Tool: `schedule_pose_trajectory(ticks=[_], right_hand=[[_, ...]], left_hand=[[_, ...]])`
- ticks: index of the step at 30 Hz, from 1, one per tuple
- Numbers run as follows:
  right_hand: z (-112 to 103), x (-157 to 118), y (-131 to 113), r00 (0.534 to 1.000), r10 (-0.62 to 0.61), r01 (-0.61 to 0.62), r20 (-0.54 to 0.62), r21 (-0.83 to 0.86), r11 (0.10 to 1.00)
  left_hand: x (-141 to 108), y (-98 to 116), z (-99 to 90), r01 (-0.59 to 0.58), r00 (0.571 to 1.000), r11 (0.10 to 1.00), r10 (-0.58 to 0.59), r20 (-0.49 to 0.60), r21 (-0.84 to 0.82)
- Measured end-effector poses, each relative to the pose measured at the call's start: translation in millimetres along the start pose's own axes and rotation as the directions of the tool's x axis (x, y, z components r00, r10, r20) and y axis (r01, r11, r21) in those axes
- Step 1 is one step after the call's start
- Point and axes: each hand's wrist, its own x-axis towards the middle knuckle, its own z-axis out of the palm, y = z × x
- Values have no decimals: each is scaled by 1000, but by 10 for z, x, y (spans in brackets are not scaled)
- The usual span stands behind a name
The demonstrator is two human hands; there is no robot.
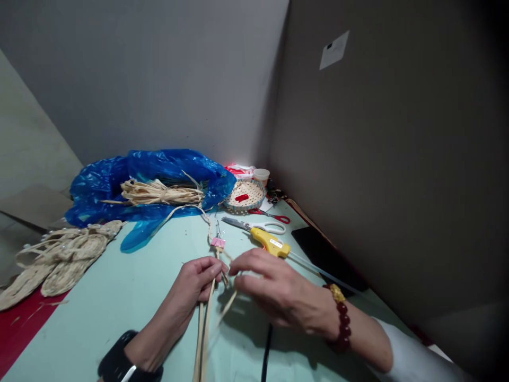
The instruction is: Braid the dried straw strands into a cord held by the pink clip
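Observation:
My left hand [199, 277] pinches flat straw strands [203, 339] between thumb and fingers, just below a pink binder clip [217, 242]. The clip grips their upper end on the table, and long ends run down toward me. To its right, my right hand [283, 292] is curled, with a blurred loose straw strand [228, 309] coming out under its thumb; the exact grip is partly hidden. A thin straw cord [186, 207] curves from the clip toward the straw bundle.
Behind lies a straw bundle [163, 193] on a blue plastic bag [178, 160]. Woven straw sandals [75, 257] are at left. A round basket [248, 190], white-handled scissors [274, 228], red-handled scissors [280, 218], a yellow glue gun [268, 241] and a black flat object [322, 254] lie beyond my right hand.

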Motion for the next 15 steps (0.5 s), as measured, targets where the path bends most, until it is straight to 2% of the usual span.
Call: schedule_pose_trajectory(ticks=[2, 3, 5, 6, 7, 8, 10, 12, 15], right_hand=[[-231, 12, -52, 971, 193, -161, -140, 210, 964], [-349, 32, -85, 932, 317, -257, -176, 296, 920], [-551, 93, -148, 796, 547, -413, -258, 428, 804], [-616, 128, -169, 730, 618, -460, -292, 458, 760], [-647, 162, -180, 690, 665, -499, -286, 478, 723], [-639, 192, -180, 677, 692, -534, -251, 480, 696], [-505, 229, -147, 706, 701, -603, -98, 437, 668], [-259, 235, -86, 738, 673, -649, 51, 331, 685], [116, 209, 9, 737, 656, -673, 163, 265, 690]], left_hand=[[-3, 9, 12, 7, 1000, 1000, -7, 1, -3], [-10, 15, 19, 10, 1000, 1000, -10, -5, -10], [-39, 24, 37, 1, 999, 999, -3, -39, -40], [-57, 28, 46, -11, 998, 998, 7, -65, -66], [-76, 31, 54, -25, 996, 995, 17, -88, -96], [-93, 32, 61, -37, 994, 991, 23, -106, -126], [-110, 30, 74, -34, 990, 984, 9, -138, -177], [-102, 27, 86, -1, 985, 975, -38, -166, -224], [-63, 24, 102, 62, 984, 954, -108, -140, -294]])
